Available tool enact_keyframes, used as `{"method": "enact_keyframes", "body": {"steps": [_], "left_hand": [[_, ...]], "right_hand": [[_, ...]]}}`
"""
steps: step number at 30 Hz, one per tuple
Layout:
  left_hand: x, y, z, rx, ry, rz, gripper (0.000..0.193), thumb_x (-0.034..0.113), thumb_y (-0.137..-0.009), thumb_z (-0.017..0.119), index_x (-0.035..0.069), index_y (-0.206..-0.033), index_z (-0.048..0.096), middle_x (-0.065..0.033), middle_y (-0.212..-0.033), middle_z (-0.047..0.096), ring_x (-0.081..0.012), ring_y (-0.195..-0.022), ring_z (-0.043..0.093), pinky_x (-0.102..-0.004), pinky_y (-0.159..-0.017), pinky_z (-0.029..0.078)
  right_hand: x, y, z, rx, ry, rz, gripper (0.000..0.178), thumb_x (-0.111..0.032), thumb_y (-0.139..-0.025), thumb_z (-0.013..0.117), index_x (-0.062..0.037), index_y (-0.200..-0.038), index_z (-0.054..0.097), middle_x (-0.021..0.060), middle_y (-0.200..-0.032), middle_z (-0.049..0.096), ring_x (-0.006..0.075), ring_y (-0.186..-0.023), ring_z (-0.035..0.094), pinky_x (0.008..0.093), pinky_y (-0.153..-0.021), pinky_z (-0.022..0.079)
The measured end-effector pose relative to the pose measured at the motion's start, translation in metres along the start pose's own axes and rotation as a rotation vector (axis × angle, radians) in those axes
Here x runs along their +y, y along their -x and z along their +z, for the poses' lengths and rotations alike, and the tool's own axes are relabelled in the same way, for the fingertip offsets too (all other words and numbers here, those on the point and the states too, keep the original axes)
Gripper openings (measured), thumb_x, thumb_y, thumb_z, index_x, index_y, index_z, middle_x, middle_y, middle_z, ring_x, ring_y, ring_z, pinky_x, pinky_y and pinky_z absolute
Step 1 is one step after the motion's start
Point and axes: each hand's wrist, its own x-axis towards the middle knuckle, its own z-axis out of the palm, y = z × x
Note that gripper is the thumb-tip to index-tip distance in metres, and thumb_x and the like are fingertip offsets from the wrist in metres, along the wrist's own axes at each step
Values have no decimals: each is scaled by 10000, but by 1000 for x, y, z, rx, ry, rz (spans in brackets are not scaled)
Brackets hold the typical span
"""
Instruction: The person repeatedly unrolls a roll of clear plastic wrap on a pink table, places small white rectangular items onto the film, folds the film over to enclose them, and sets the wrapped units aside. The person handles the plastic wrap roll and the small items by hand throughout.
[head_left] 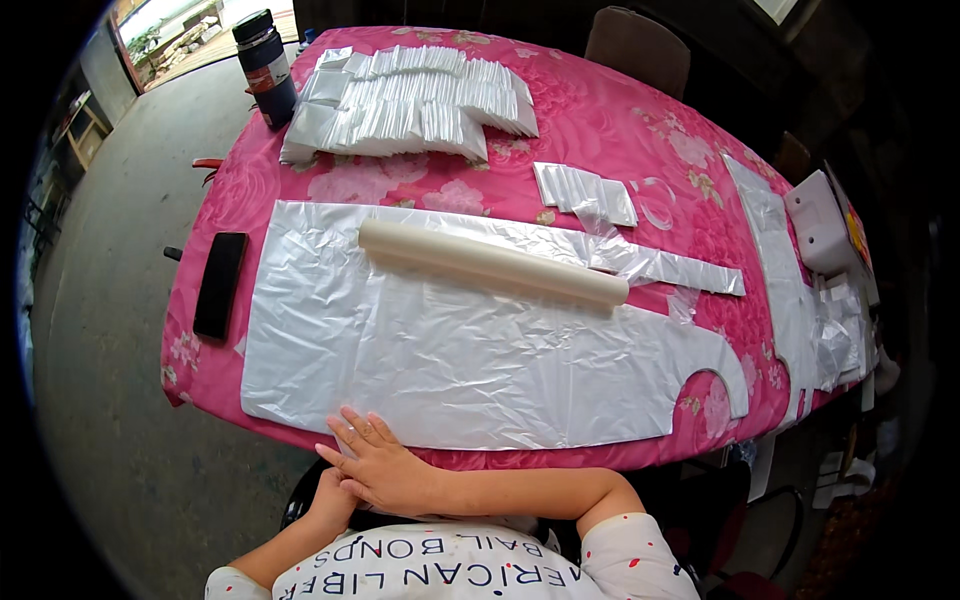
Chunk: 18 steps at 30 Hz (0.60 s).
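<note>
Along the near edge of a pink floral tablecloth (590, 120): one right hand (375, 460), fingers slightly spread, fingertips at the border of a crinkled white plastic apron (450, 360); one left hand (338, 498), partly covered by the right and close against it, its grip impossible to tell. Apron laid flat, curved cut-out toward the right. Across its far half, one pale cylindrical tube (490, 262), lying aslant. Beyond, one short row of folded white packets (585, 193); farther left, a large batch of folded plastic bundles (410, 105). Left of the apron, one black smartphone (220, 286); at the far left corner, one dark lidded bottle (268, 75), upright. Right side: a second white plastic sheet (783, 285), beside a white plastic box (820, 225).
</note>
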Motion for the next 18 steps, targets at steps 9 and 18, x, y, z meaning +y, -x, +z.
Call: {"method": "enact_keyframes", "body": {"steps": [9,18], "left_hand": [[55,9,29,-197,-842,610,232,48,-760,653,29,-990,644,-116,-860,662,-185,-728,650,-255,-658,512],[58,3,42,-277,-767,446,235,45,-787,635,10,-1019,626,-120,-952,656,-174,-849,646,-258,-754,512]], "right_hand": [[54,40,-120,-13,-10,-97,140,-156,-739,682,-71,-753,572,97,-1245,489,323,-1266,323,488,-1019,247],[276,95,-299,1163,-118,635,224,-205,-842,609,13,-888,640,41,-740,642,114,-661,577,259,-618,449]]}}
